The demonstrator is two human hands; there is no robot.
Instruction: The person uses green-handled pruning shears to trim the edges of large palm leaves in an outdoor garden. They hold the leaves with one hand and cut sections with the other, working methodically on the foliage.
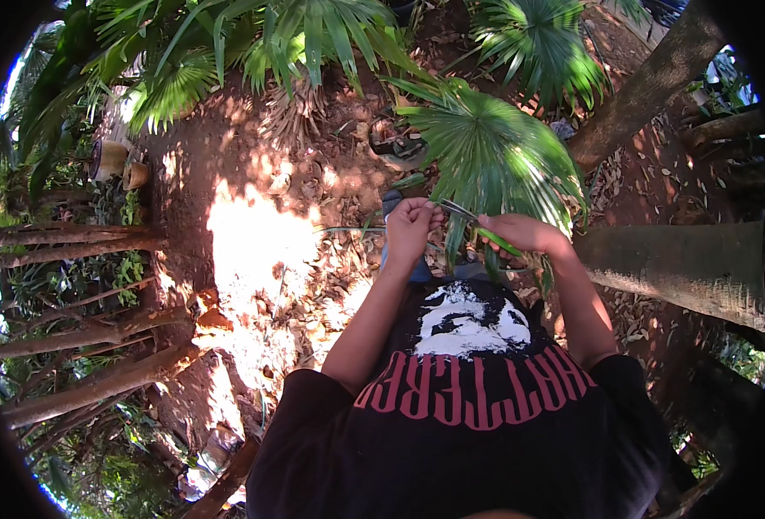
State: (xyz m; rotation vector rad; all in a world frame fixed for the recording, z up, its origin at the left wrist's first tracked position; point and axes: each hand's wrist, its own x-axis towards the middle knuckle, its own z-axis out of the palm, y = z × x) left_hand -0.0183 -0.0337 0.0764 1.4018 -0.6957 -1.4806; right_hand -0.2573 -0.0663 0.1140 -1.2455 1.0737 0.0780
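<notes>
My right hand (519, 234) is closed around the green handle of a cutting tool (498, 240), probably pruning shears or scissors. Its metal blades point left towards my left hand (413, 220), whose fingers are pinched together by the blade tips. Something thin and green seems to be between those fingertips, too small to name. Right beyond and beneath both hands spreads a large fan palm leaf (486, 143), its tips hanging near my right hand. Whether the blades are apart or together is hard to tell.
A thick tree trunk (674, 272) stands close on the right, and another trunk (648, 84) leans behind it. More fan palms (535, 39) grow at the top. Dry leaves (343, 259) litter the soil. Clay pots (108, 160) and slender trunks (90, 334) are at the left.
</notes>
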